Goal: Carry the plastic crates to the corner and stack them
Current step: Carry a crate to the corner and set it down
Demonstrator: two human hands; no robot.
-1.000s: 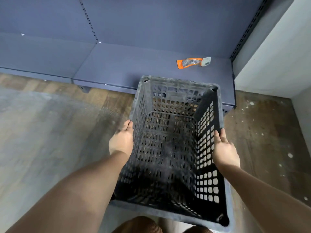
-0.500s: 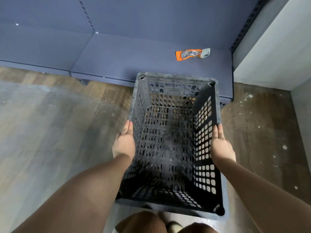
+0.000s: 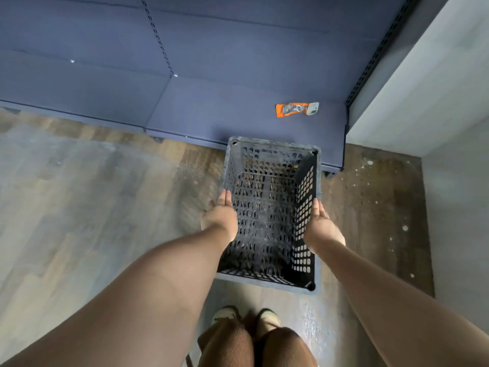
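A black perforated plastic crate [image 3: 267,215] sits low over the wooden floor, just in front of my feet, with its far end at the edge of the blue shelf base. Whether it rests on the floor I cannot tell. My left hand [image 3: 221,217] lies flat against its left wall, fingers straight along the rim. My right hand [image 3: 321,225] presses the right wall the same way. The crate is empty and held between both palms.
A blue shelf base [image 3: 225,109] runs along the back, with an orange packet [image 3: 292,109] and a small white device [image 3: 312,109] on it. A white wall [image 3: 423,83] closes the corner at the right. Bare speckled floor [image 3: 375,207] lies to the crate's right.
The crate has gone down and away from me toward the floor in front of the shelf base. Both hands have stayed on its sides. My feet and knees have come into view.
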